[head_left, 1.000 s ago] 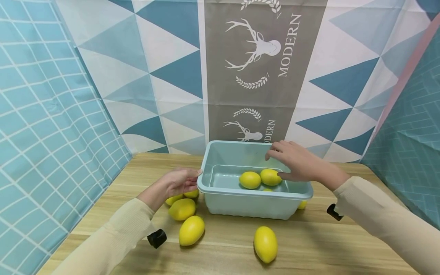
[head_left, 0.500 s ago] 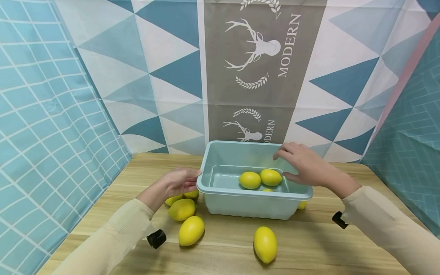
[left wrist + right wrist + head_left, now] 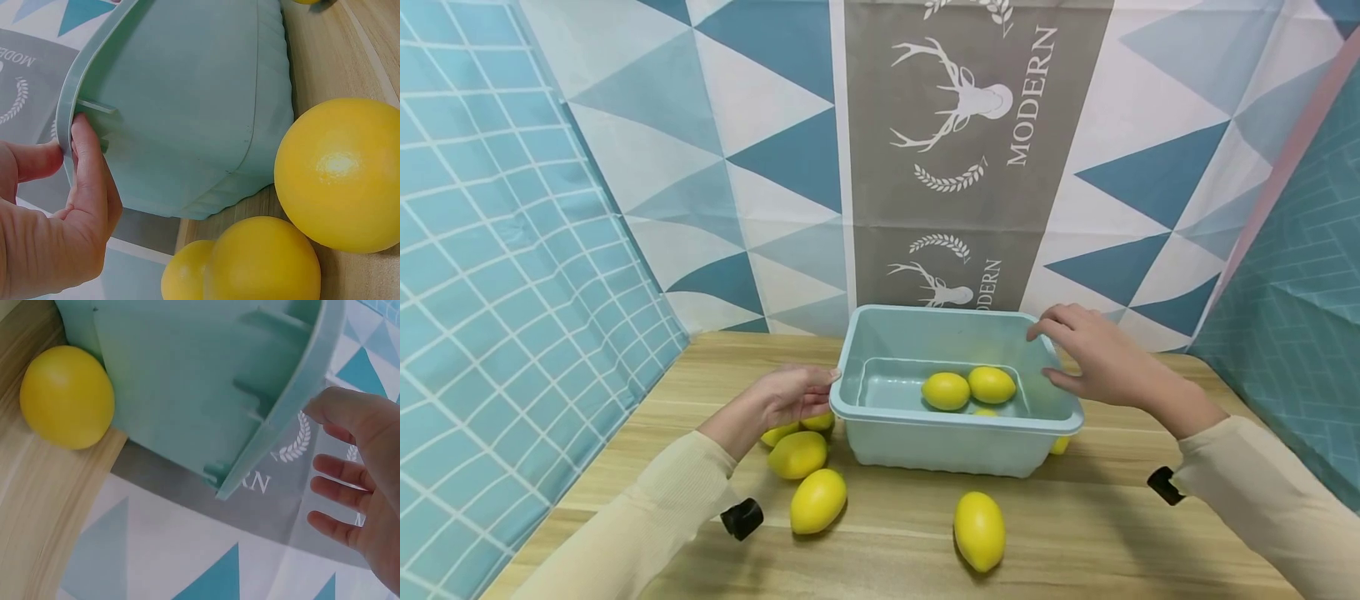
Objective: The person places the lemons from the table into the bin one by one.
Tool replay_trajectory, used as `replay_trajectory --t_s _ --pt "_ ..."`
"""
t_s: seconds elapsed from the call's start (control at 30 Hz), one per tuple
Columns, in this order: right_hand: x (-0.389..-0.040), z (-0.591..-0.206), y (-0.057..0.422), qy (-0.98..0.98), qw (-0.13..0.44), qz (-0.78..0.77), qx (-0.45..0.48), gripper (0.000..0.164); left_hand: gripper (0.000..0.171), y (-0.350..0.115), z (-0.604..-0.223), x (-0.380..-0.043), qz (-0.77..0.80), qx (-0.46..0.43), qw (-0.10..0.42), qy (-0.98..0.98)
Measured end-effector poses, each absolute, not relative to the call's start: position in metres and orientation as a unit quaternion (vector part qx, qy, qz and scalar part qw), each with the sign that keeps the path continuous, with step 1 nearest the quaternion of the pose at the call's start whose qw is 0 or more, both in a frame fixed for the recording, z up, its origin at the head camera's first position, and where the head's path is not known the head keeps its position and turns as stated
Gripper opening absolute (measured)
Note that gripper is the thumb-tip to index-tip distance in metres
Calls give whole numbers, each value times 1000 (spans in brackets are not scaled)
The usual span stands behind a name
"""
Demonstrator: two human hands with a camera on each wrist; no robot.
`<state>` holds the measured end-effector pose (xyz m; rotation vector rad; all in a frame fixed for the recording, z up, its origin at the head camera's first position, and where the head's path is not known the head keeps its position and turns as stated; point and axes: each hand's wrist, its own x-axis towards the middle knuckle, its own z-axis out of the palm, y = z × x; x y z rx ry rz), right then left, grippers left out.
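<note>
A pale blue-green plastic bin (image 3: 940, 446) stands on the table with two lemons (image 3: 946, 392) in plain sight inside it and part of a third near its front wall. My left hand (image 3: 793, 395) pinches the bin's left rim, thumb on the outer lip and fingers tucked underneath, as the left wrist view shows (image 3: 75, 206). Over the bin's right end hovers my right hand (image 3: 1093, 354), fingers spread and loosely bent, holding nothing. In the right wrist view its thumb is close to the rim (image 3: 294, 419).
Several lemons (image 3: 797, 455) lie left of the bin, partly under my left hand. Another lemon (image 3: 980, 532) lies in front, and one (image 3: 1060, 446) peeks out behind the right corner. Patterned cloth (image 3: 775, 125) hangs behind the wooden table (image 3: 895, 542).
My right hand has moved right, away from the lemons in the bin toward its right rim. The left hand keeps its grip, and the bin and lemons stay in place.
</note>
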<state>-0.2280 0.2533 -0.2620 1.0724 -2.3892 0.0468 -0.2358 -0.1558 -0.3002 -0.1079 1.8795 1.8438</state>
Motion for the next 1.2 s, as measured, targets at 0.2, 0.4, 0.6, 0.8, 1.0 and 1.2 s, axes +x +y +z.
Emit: replay_trajectory --t_s 0.2,0.4,0.6,0.8,1.0,1.2 --pt "-225 -261 269 -885 272 16 378 47 38 -156 -301 -235 675 -43 249 693" --pt "-221 -265 286 -897 268 17 351 47 37 -156 -302 -235 676 -42 248 692" --pt "-218 -272 299 -896 273 23 349 52 40 -156 -303 -236 678 -38 250 691" --pt "-218 -281 311 -892 281 28 353 52 44 -157 -304 -236 680 -32 251 689" --pt "-218 -294 322 -896 258 25 361 57 44 -156 -303 -236 680 -33 250 689" --pt "-221 -309 327 -892 243 20 382 63 45 -156 -302 -235 679 -34 248 690"
